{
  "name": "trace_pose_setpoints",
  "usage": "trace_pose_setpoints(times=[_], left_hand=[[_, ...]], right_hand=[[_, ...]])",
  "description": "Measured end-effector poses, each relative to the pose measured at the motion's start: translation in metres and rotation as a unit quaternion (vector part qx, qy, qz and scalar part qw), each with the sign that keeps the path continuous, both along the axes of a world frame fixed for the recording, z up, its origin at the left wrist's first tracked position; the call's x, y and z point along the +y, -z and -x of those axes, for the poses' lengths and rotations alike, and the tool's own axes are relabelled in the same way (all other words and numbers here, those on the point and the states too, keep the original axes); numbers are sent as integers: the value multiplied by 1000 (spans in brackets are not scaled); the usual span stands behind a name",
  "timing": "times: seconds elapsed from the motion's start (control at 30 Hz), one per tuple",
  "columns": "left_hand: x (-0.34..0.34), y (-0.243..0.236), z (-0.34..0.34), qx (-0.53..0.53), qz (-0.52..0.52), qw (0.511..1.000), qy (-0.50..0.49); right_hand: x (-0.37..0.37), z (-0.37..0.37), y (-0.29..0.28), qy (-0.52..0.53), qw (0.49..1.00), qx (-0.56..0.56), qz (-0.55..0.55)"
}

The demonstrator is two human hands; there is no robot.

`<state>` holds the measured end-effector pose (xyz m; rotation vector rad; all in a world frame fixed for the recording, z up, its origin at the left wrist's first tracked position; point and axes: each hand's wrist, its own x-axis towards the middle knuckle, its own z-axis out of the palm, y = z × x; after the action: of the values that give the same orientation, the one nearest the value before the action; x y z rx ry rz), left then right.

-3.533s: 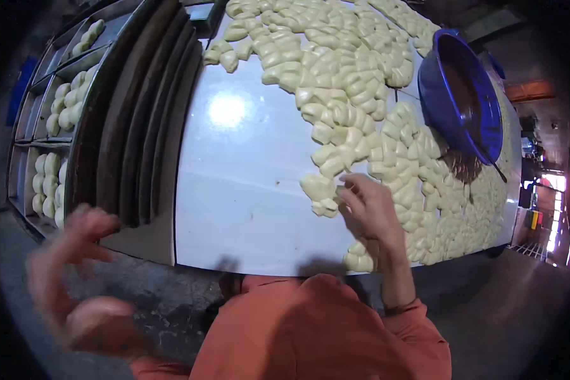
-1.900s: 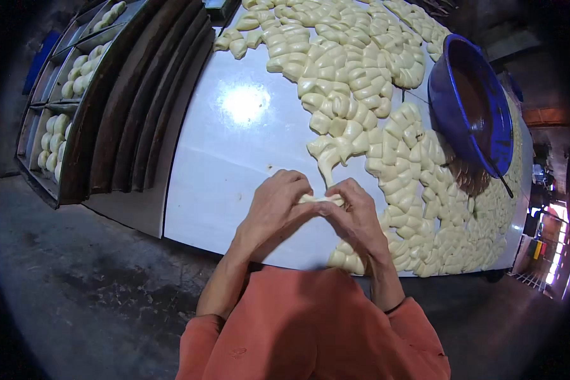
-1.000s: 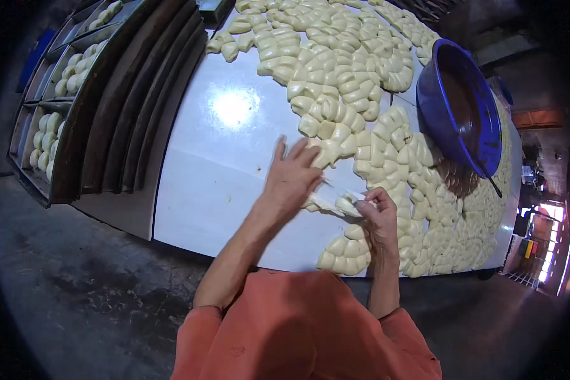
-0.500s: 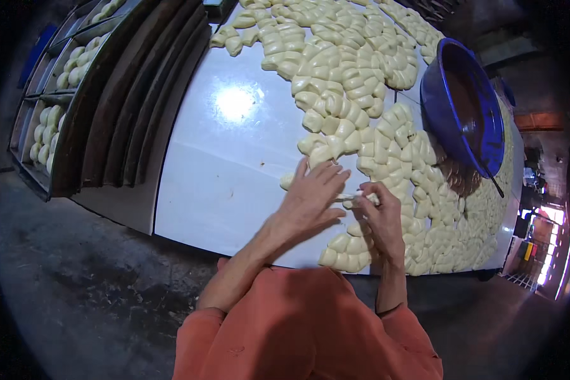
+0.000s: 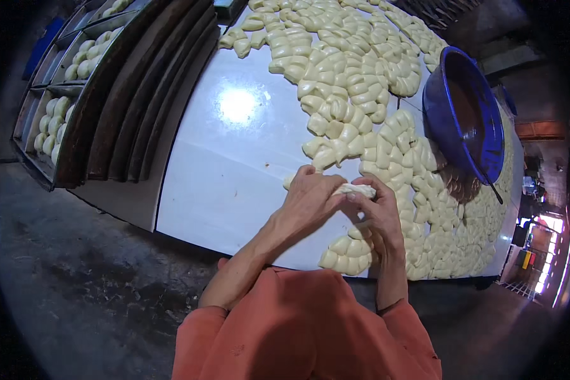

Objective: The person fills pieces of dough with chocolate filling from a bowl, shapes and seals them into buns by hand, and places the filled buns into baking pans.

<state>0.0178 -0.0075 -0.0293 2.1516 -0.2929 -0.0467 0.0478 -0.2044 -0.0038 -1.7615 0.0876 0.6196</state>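
My left hand (image 5: 313, 196) is curled near the middle of the white table (image 5: 209, 164), its fingers closed at the left end of a small strip of pale dough (image 5: 354, 190). My right hand (image 5: 377, 209) pinches that strip between thumb and fingers, just right of the left. A little dough shows past the left fingertips, partly hidden by them. Above and to the right of both hands lie masses of cut, glossy dough pieces (image 5: 392, 152), and a smaller cluster (image 5: 345, 253) sits at the near edge below them.
A blue plastic basin (image 5: 449, 120) with brown liquid and a dark handle stands on the right among the dough. On the left are metal trays holding dough balls (image 5: 54, 126), beside a stack of dark trays (image 5: 126, 126). A cluttered, bright doorway (image 5: 541, 247) shows far right.
My left hand has gone from spread flat on the table to curled at the dough strip. My right hand still pinches it; the strip has come up between both hands, closer together.
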Motion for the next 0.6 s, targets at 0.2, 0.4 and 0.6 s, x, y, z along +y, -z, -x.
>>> trace_pose_setpoints(times=[0.2, 0.4, 0.6], left_hand=[[-7, -8, -2, -21, -33, 999, 20], [-25, 13, 3, -129, -86, 988, -21], [-43, 42, 9, -156, -151, 976, -34]], right_hand=[[5, -4, -8, 24, 999, 28, -37], [4, 0, -12, 41, 999, -3, 3], [-9, 8, -29, 114, 978, 28, -171]])
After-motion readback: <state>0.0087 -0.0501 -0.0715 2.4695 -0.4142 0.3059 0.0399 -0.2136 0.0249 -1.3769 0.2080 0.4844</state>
